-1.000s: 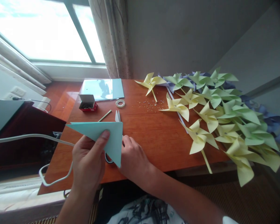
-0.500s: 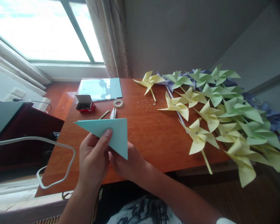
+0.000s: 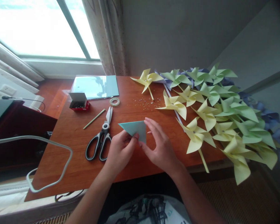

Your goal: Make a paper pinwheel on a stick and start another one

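A light blue sheet of paper (image 3: 140, 129), folded into a triangle, is held just above the table's front part. My left hand (image 3: 121, 147) pinches it from the lower left, thumb on the near face. At the paper's right edge is my right hand (image 3: 160, 146), its fingers stretched out and thumb apart. Its fingertips touch or nearly touch the upper right corner, and the thumb is near the lower one. To the left of my hands lie black-handled scissors (image 3: 105, 126), blades pointing away. A thin pale green stick (image 3: 94, 119) lies left of the blades.
On the wooden table (image 3: 63, 149) are a small red box (image 3: 79, 105), a tape roll (image 3: 114, 101) and a pack of blue paper (image 3: 91, 87). Small bits (image 3: 144, 102) lie scattered. Many paper pinwheels (image 3: 196, 133) cover the right side. A white cable (image 3: 68, 155) loops at left.
The paper has become a smaller folded triangle and moved right with my hands, uncovering the scissors and stick. My right hand has come from behind the paper to its right edge.
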Tool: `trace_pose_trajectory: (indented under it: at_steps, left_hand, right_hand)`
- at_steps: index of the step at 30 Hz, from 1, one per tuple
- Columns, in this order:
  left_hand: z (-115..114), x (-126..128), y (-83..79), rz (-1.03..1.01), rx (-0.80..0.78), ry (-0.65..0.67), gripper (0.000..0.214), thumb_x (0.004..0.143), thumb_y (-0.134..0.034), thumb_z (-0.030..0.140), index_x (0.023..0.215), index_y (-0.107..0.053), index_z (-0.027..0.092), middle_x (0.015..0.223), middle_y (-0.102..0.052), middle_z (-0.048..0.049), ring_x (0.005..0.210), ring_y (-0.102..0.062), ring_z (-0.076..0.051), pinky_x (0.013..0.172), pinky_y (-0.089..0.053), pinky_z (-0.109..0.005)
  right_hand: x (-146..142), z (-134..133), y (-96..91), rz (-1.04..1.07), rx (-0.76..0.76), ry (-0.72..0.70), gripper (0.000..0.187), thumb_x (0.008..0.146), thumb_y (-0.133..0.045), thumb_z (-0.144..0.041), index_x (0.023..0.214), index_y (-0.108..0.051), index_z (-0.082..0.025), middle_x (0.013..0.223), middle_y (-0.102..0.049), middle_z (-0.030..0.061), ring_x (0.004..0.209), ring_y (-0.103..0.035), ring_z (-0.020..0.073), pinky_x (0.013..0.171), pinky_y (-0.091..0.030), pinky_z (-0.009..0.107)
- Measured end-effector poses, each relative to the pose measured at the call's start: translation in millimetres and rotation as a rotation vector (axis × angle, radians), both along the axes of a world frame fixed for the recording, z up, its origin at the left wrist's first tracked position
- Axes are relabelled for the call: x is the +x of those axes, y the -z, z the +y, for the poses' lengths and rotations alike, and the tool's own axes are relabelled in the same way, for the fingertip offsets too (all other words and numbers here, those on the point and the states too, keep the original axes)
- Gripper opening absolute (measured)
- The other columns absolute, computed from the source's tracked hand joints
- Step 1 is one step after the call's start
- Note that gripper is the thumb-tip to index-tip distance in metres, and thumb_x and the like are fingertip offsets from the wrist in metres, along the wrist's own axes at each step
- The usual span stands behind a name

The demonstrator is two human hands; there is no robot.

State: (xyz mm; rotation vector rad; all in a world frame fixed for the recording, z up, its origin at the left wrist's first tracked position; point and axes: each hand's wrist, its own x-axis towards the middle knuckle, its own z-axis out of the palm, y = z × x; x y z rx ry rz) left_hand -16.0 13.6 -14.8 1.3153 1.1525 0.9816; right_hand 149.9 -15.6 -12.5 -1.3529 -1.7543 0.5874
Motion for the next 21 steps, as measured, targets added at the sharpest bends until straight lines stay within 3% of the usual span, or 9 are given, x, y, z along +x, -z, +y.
trace_pose_trajectory:
  at_steps: [6, 11, 21]
  left_hand:
    - [-1.1, 0.5, 1.0, -0.024, -0.023, 0.085, 0.012, 0.084, -0.071, 0.029, 0.086, -0.068, 0.018, 0.079, -0.069, -0.0032, 0.072, -0.061, -0.019, 0.068, -0.049, -0.027]
    - [0.0, -2.9, -0.1, 0.007, -0.014, 0.105, 0.011, 0.086, -0.071, 0.028, 0.084, -0.066, 0.018, 0.077, -0.068, -0.0016, 0.070, -0.061, -0.018, 0.065, -0.049, -0.025]
    - [0.2, -0.7, -1.9, -0.069, -0.079, 0.149, 0.009, 0.087, -0.070, 0.026, 0.089, -0.066, 0.019, 0.084, -0.070, -0.0022, 0.077, -0.065, -0.020, 0.071, -0.052, -0.027]
  right_hand:
    - [1.8, -1.0, 4.3, 0.029, -0.055, 0.033, 0.057, 0.093, -0.064, -0.025, 0.147, -0.044, -0.024, 0.140, -0.060, 0.0139, 0.122, -0.063, 0.0262, 0.102, -0.058, 0.045]
    - [0.2, -4.5, 4.9, 0.037, -0.104, -0.014, 0.068, 0.089, -0.070, -0.025, 0.150, -0.040, -0.025, 0.145, -0.058, 0.0144, 0.126, -0.061, 0.0273, 0.105, -0.056, 0.047]
    - [-0.4, -5.7, 7.3, 0.080, -0.157, -0.022, 0.071, 0.089, -0.069, -0.025, 0.152, -0.037, -0.022, 0.146, -0.056, 0.0161, 0.127, -0.062, 0.0257, 0.101, -0.059, 0.042]
